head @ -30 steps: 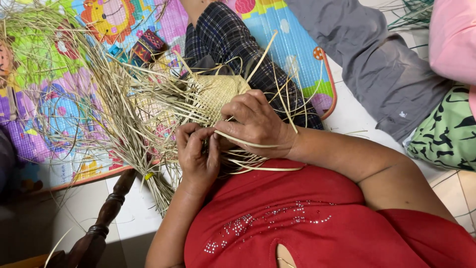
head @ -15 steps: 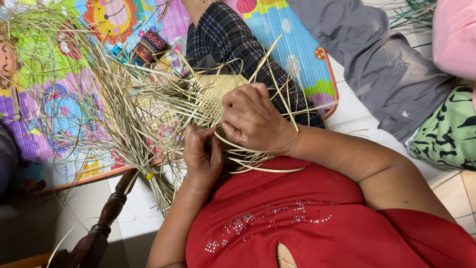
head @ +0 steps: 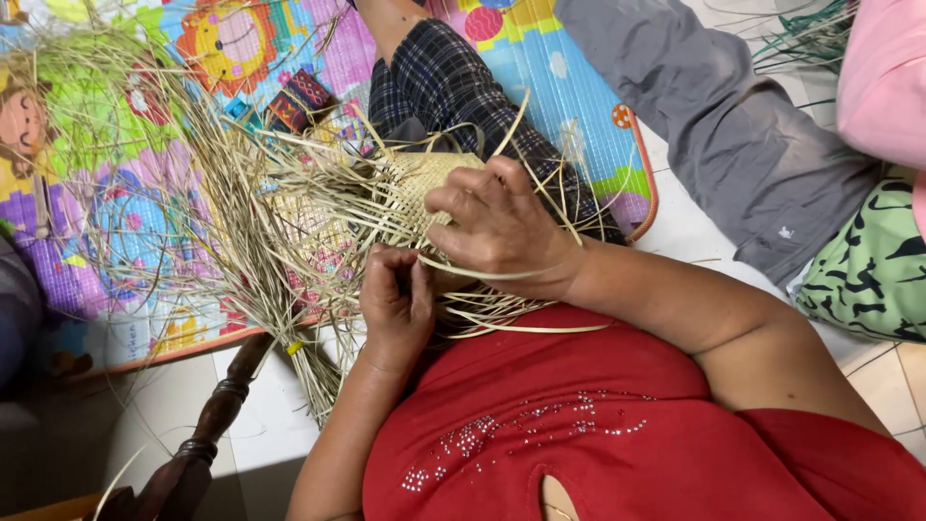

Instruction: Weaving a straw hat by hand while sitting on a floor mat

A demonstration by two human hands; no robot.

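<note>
Two hands: both busy on the pale woven straw mat piece [head: 420, 188], lying at centre over the lap.
Right hand [head: 502, 232]: fingers curled over the weave's edge, gripping strands.
Left hand [head: 395, 304]: at 7 o'clock of it, pinching thin strips.
Around: loose dry straw bundle [head: 222, 232] fans out at 9 o'clock across the colourful cartoon play mat [head: 116, 193]; dark turned wooden chair leg [head: 207, 425] at 7 o'clock.
In the way: the right hand hides the near weave.

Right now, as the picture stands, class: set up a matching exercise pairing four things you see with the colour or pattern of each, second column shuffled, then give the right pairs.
Things:
1. woven straw piece
2. shirt
3. play mat
4. chair leg

Colours:
A. dark brown
B. many bright colours
C. pale tan
D. red

Pairs: 1-C, 2-D, 3-B, 4-A
</note>
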